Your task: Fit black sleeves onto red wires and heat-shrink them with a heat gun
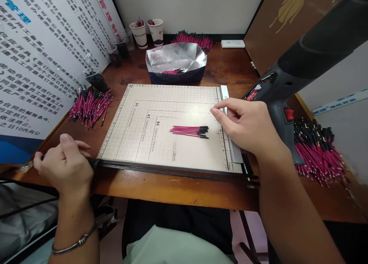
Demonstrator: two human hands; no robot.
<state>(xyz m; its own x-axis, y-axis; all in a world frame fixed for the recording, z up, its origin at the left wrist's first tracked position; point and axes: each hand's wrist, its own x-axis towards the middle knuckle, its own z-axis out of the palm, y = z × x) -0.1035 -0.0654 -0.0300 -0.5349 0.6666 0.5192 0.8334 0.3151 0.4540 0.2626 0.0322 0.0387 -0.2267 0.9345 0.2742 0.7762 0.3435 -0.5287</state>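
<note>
My left hand [67, 164] is closed around the end of the cutting arm [172, 170] of a paper trimmer, at the front left. The trimmer's cream board [129, 122] has printed grid lines and size marks. My right hand [244, 124] hovers over the board's right edge, beside the metal strip [236, 152]. Its thumb and forefinger are pinched together; whatever they hold, if anything, does not show. A small row of magenta wires with black ends [189, 131] lies on the board, left of that hand.
A black heat gun [287, 87] with a red trigger stands at the right, near a large wire pile [319, 152]. Another wire pile [90, 106] lies left. Behind the board are a silver-lined bag [176, 78], paper cups [139, 35] and a white box [232, 44].
</note>
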